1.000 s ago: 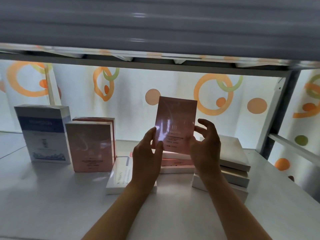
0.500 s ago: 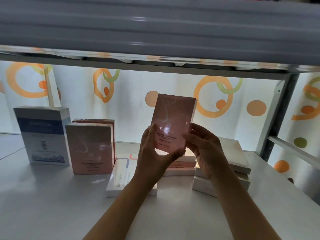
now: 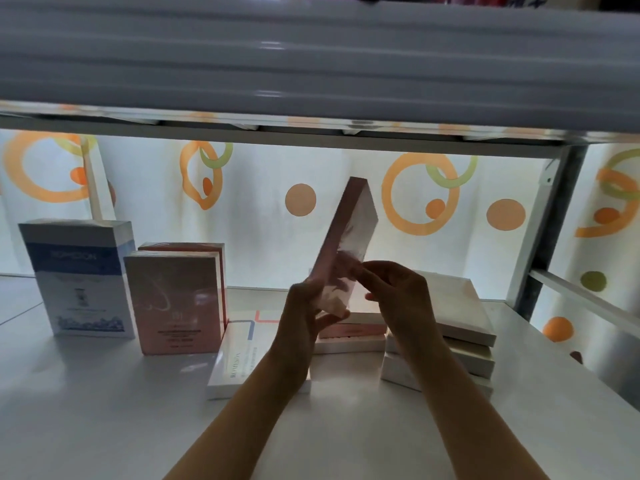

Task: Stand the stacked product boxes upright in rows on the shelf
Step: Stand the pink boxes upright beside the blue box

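The left hand (image 3: pixel 308 306) pinches the tilted pink box (image 3: pixel 346 233) at its base while the right hand (image 3: pixel 398 292) fingers touch it; it seems mid-turn, next to be stood beside the upright pink boxes (image 3: pixel 173 299)

Glossy film-wrapped cardboard pink box (image 3: pixel 349 230), smooth white shelf (image 3: pixel 104 410), printed cloth curtain (image 3: pixel 263 174).

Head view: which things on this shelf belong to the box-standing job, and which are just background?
Job:
- pink box held tilted by left hand and right hand
- upright blue-and-white box
- upright pink boxes
- flat white box
- flat stack of cream boxes
- white shelf board

Background:
- circle-patterned curtain
- grey metal upright
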Action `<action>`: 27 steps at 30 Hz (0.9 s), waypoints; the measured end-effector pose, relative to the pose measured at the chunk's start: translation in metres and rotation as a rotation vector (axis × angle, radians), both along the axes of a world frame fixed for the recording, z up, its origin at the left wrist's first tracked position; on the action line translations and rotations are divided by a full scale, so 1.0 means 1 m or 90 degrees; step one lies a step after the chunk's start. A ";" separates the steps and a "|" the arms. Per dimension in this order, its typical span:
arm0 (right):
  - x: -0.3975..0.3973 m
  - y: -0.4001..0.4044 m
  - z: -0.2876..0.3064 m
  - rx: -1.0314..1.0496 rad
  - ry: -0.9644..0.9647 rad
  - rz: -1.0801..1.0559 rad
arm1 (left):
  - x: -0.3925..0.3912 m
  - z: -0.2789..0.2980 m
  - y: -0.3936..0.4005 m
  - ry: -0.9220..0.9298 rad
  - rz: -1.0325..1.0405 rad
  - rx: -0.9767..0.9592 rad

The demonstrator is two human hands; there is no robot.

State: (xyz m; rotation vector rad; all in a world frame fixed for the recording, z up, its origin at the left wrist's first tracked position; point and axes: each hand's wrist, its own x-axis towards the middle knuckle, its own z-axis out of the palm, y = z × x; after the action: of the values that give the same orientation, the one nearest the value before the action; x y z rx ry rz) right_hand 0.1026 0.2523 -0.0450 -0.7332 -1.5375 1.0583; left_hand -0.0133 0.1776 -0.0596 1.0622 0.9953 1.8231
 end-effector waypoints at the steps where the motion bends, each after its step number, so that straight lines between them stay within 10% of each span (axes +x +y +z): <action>1: -0.001 0.001 -0.001 0.016 -0.039 -0.034 | 0.000 0.000 -0.004 -0.047 -0.024 0.013; 7: 0.000 -0.003 0.002 0.015 -0.058 0.003 | -0.009 0.004 -0.004 -0.217 -0.084 0.040; 27: 0.007 0.004 0.002 -0.057 0.080 -0.036 | -0.013 -0.005 0.004 -0.018 0.150 0.048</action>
State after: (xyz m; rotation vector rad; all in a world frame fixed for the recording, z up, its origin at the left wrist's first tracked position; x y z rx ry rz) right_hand 0.1099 0.2561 -0.0428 -0.7536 -1.3612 1.1158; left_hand -0.0268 0.1815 -0.0645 0.9953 1.0790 2.0740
